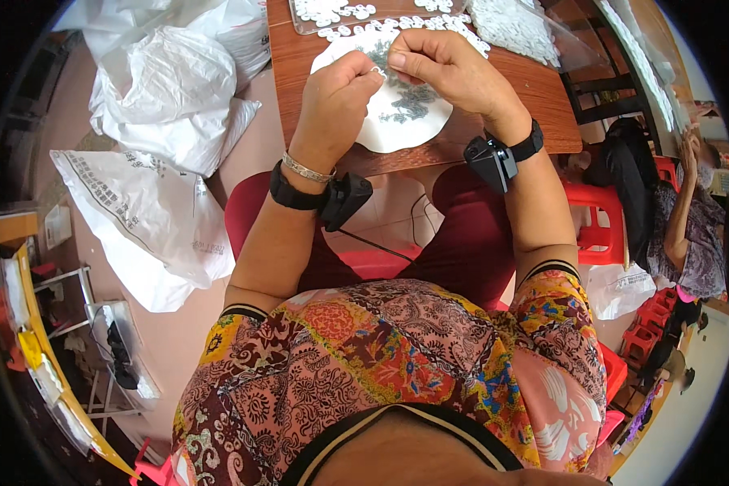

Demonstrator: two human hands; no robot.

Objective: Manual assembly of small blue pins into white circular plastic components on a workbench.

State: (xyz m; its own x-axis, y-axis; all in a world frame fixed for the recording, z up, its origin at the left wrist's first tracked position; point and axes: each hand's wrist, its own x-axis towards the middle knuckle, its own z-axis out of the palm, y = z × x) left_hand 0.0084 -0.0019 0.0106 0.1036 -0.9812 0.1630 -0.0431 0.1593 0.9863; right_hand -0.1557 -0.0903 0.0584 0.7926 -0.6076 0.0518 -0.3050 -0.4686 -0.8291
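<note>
Both of my hands meet over a white round sheet [389,139] on the wooden table. My left hand [332,101] is closed, its thumb and finger pinching a small white plastic piece [377,71] with a loop-like end. Close beside it on the right, my right hand [458,73] is pinched too; whatever its fingertips hold is hidden. Beneath the hands, many tiny dark grey metal-looking parts [413,105] lie in loose heaps on the sheet. Several white plastic pieces [454,26] of rounded, double-ring shape lie along the sheet's far edge.
A clear tray [306,26] with more white pieces stands at the table's far side, and a bag of white pieces [510,32] lies at the far right. White sacks [166,97] rest on the floor at left. A red stool [595,219] and another person [684,227] are at right.
</note>
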